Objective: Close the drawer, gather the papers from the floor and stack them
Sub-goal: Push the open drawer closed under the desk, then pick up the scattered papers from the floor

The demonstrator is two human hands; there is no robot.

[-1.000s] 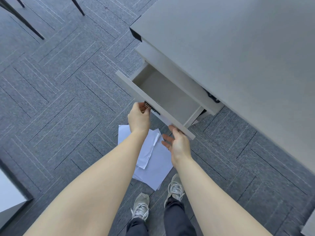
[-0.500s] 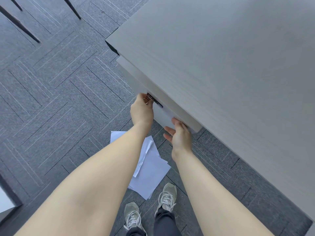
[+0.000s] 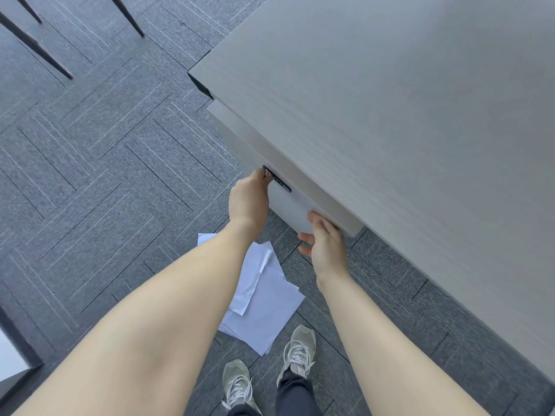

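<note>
- Left hand [image 3: 248, 199] — fingers curled together at the dark handle [image 3: 277, 182] on the drawer [image 3: 289, 211] front.
- Papers [image 3: 264, 298] lie loosely overlapped on the carpet [image 3: 105, 181], between the arms, just ahead of the shoes [image 3: 300, 346].
- Right hand [image 3: 326, 244] — fingers spread, pressed flat on the drawer, which sits shut under the desk [image 3: 390, 100].
</note>
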